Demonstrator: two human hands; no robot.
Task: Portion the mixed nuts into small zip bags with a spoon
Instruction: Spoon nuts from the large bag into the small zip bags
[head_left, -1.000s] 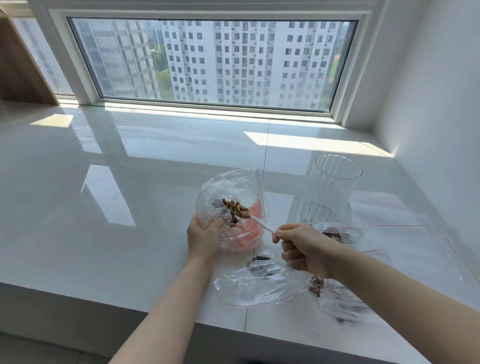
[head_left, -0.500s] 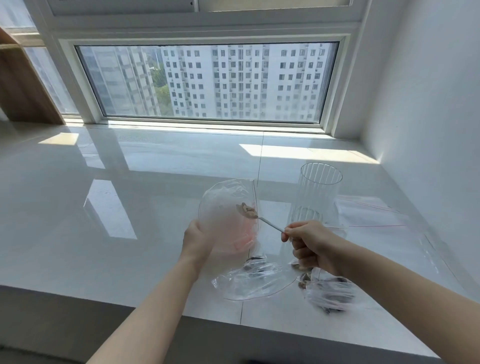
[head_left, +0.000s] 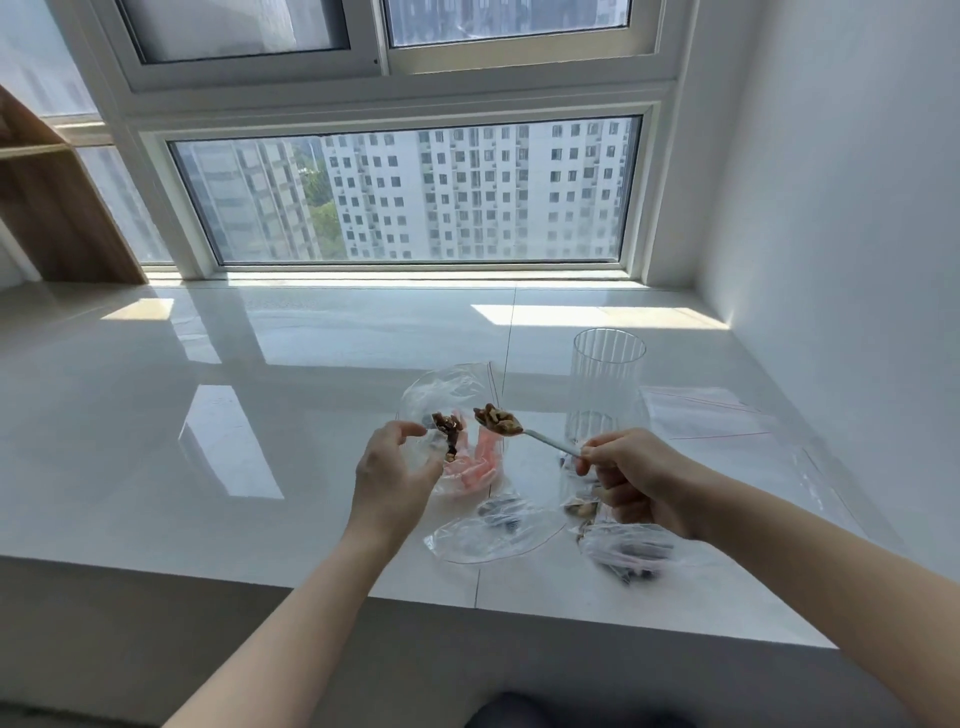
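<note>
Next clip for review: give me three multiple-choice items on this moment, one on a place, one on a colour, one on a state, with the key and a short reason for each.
1. Where does the ribbed glass stand?
A. Left of the open bag
B. Right of the open bag, beyond the right hand
C. On the window ledge

2. What colour are the pieces low inside the open bag?
A. Pink
B. Green
C. Blue

3. What is the state of the spoon?
A. Empty
B. Lying on the counter
C. Loaded with nuts

Key:
1 B: the glass stands on the counter past the right hand, to the right of the bag.
2 A: pink pieces show through the clear plastic by the left hand.
3 C: a heap of brown nuts sits in the bowl of the spoon, held up at the bag's mouth.
</note>
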